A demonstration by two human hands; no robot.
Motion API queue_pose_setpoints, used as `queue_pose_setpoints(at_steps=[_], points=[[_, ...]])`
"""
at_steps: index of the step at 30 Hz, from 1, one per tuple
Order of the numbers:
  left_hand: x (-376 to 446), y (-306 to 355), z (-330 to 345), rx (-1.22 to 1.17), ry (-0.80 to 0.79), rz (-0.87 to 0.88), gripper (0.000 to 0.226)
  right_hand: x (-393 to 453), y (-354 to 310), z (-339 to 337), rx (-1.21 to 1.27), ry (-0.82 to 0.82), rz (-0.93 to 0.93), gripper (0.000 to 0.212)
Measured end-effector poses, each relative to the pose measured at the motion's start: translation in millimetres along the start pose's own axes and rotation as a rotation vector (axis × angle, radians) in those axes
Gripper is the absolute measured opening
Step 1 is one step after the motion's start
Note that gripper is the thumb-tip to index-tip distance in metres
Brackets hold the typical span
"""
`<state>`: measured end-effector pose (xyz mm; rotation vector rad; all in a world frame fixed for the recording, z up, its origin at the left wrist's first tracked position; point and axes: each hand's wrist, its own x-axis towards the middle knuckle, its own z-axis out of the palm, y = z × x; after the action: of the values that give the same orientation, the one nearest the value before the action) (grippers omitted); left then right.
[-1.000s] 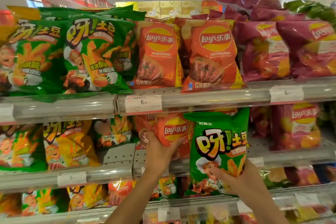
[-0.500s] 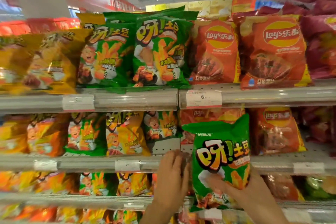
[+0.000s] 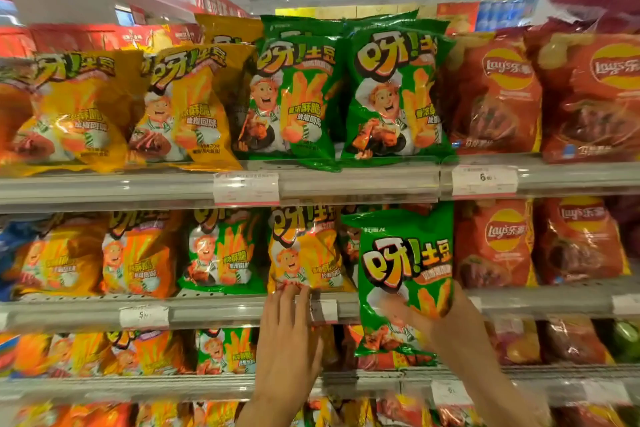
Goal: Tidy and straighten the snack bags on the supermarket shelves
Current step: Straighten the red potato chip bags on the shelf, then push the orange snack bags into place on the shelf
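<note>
Two hands up at the middle shelf (image 3: pixel 214 310) now, and the view has swung left since a moment ago, bringing more yellow bags into sight. Right hand (image 3: pixel 446 326) grips the green snack bag (image 3: pixel 405 274) upright, out in front of the shelf edge. Left hand (image 3: pixel 287 333), fingers straight, touches the yellow bag (image 3: pixel 304 253) at its base. Red Lay's bags (image 3: pixel 498 246) sit just right.

Left hand (image 3: pixel 287 333) flat, right hand (image 3: pixel 446 319) gripping
</note>
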<state>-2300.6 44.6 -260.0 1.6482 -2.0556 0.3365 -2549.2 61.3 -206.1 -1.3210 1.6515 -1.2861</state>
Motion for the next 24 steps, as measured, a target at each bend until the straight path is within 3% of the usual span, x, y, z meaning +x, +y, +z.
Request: queue_pose_setpoints(at_steps=[7, 11, 16, 24], points=[[1.0, -0.6, 9.3, 0.022, -0.004, -0.019, 0.083, 26.7, -15.0, 4.1, 0.063, 0.056, -0.171, 0.055], [4.1, 0.7, 12.3, 0.041, 0.064, -0.032, 0.069, 54.1, -24.4, 6.8, 0.088, 0.069, -0.109, 0.06], [7.2, 6.0, 14.3, 0.043, 0.134, -0.043, 0.058, 79.2, -26.1, 10.2, 0.153, 0.018, -0.078, 0.084], [6.0, 12.7, 22.1, -0.132, 0.158, -0.148, 0.055, 98.3, -16.4, 8.5, 0.173, -0.041, -0.13, 0.065]])
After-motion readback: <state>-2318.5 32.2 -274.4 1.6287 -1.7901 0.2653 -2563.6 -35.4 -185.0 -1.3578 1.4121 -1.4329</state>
